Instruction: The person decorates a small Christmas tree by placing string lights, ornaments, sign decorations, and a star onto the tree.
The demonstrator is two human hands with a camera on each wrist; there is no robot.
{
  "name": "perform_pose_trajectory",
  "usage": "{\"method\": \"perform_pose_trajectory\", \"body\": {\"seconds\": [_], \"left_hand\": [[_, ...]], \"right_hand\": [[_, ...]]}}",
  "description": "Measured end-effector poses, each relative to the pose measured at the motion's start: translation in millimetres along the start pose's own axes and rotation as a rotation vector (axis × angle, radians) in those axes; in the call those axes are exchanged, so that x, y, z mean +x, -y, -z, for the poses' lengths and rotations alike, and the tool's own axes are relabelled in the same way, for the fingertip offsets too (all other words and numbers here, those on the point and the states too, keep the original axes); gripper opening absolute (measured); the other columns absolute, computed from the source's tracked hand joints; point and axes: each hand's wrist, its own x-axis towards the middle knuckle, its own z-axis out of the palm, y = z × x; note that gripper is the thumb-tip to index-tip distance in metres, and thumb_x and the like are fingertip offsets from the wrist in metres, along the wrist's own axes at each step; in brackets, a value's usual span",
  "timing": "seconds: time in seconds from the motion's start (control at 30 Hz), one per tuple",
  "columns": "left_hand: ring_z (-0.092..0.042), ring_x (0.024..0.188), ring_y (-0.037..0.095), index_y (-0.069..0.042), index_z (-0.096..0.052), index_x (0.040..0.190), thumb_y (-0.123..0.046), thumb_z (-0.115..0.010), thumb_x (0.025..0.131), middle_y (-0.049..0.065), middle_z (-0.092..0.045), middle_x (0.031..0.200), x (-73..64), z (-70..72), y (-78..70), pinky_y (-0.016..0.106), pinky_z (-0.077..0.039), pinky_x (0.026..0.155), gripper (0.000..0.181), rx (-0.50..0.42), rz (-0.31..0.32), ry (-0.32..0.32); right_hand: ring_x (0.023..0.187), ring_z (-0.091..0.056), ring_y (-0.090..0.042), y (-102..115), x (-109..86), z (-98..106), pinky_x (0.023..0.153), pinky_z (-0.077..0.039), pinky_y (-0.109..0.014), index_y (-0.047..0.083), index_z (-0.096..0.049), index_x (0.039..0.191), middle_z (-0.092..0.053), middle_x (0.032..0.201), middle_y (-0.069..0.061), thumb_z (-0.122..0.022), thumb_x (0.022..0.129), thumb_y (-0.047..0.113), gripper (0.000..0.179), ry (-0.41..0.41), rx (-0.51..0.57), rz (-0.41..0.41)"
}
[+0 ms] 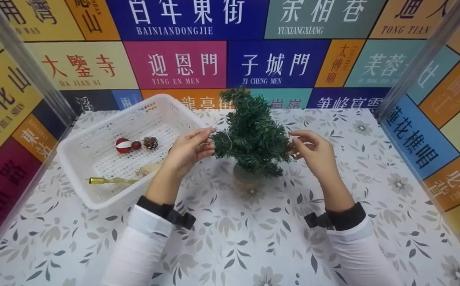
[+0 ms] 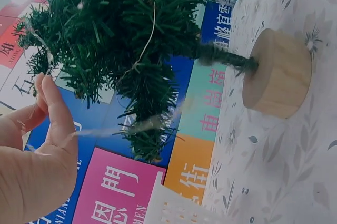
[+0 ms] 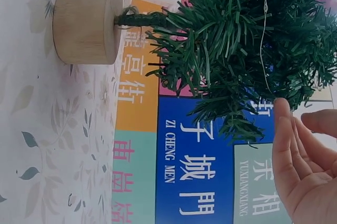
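A small artificial Christmas tree stands upright on a round wooden base between both hands. A thin silvery wire with tiny beads, like a fairy-light string, runs across its branches. At the tree's left side my left hand pinches a stretch of this wire between thumb and fingertips; a loose strand trails near the palm in the left wrist view. On the other side is my right hand, one fingertip touching the wire against the branches. Its thumb stays apart from the fingers.
Left of the tree sits a white perforated basket. Inside are a red-and-white ball, a small red ball, a pine cone and a gold-ended stick. Printed panels wall the flower-patterned table.
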Motion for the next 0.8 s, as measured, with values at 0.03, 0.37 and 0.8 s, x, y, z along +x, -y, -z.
{"method": "perform_pose_trajectory", "body": {"seconds": [0.03, 0.37, 0.8], "left_hand": [[-0.062, 0.071, 0.009, 0.006, -0.049, 0.135, -0.012, -0.052, 0.099, 0.002, -0.058, 0.083, -1.5, -0.8, 1.0, 0.021, -0.057, 0.074, 0.04, -0.009, 0.002, 0.011], [-0.064, 0.078, 0.009, 0.008, -0.045, 0.137, -0.007, -0.049, 0.1, 0.0, -0.059, 0.086, -13.1, -11.3, 9.8, 0.02, -0.056, 0.078, 0.04, -0.046, 0.005, 0.053], [-0.059, 0.096, 0.012, 0.005, -0.048, 0.136, -0.006, -0.053, 0.098, 0.007, -0.057, 0.118, -27.8, -23.7, 19.4, 0.022, -0.052, 0.086, 0.04, 0.041, -0.086, 0.001]], "right_hand": [[0.07, -0.069, -0.009, 1, -2.2, 0, 0.064, -0.056, -0.021, 0.004, -0.064, 0.121, -0.067, 0.096, -0.012, -0.058, 0.097, 0.015, 0.027, -0.018, -0.005, 0.007], [0.077, -0.06, 0.006, 24, -48.0, -14, 0.069, -0.049, -0.01, -0.003, -0.065, 0.108, -0.069, 0.091, -0.016, -0.063, 0.092, 0.002, 0.017, -0.204, -0.08, 0.359], [0.09, -0.066, -0.011, 42, -87.4, -60, 0.079, -0.057, -0.023, 0.004, -0.069, 0.111, -0.07, 0.103, -0.004, -0.071, 0.085, 0.006, 0.026, 0.137, -0.054, 0.489]]}}
